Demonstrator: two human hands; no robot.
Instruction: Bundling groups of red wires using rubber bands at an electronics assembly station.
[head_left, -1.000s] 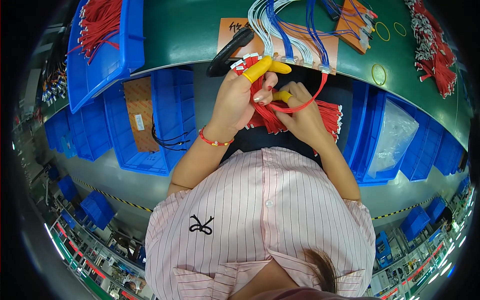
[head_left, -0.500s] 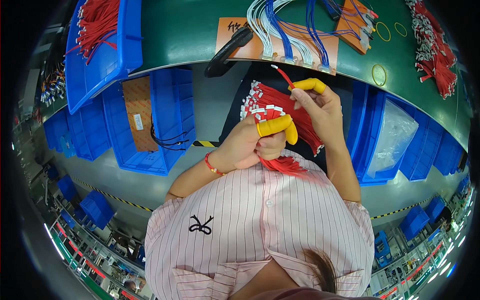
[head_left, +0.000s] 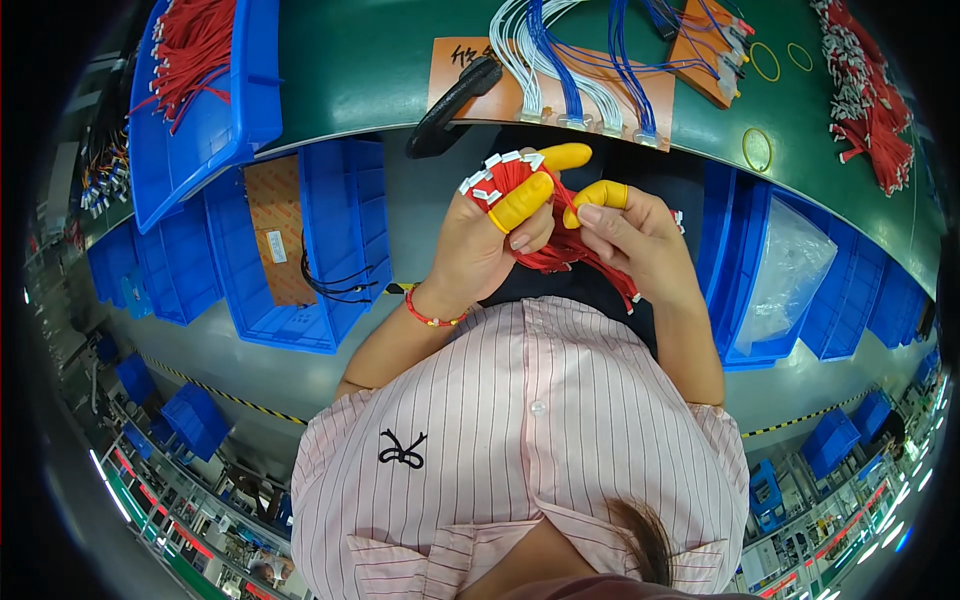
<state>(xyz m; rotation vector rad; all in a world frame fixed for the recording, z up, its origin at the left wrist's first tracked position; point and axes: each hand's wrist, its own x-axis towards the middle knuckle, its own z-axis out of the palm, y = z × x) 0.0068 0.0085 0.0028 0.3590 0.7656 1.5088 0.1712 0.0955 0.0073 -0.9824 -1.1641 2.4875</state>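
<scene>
A bundle of red wires (head_left: 512,175) with white connectors at its tips is gripped in my left hand (head_left: 490,235). Yellow finger cots cover some fingers on both hands, and the left thumb and a cot-covered finger are wrapped about the bundle. Close beside it, my right hand (head_left: 635,230) pinches a single red wire (head_left: 567,198) between thumb and yellow-covered finger. That wire's end lies by the bundle's connectors. More red wires (head_left: 590,258) rest on my lap beneath the hands, partly hidden by them.
Ahead is a green table (head_left: 350,70) with an orange board (head_left: 655,100) of white and blue wires and a black handle-shaped object (head_left: 455,105). A blue bin (head_left: 262,90) of red wires stands left; another red wire pile (head_left: 870,120) lies right. Blue bins (head_left: 350,220) flank me below.
My left hand has risen and tilted with the bundle toward the table. My right hand has moved slightly down, bringing the single wire from apart to beside the bundle.
</scene>
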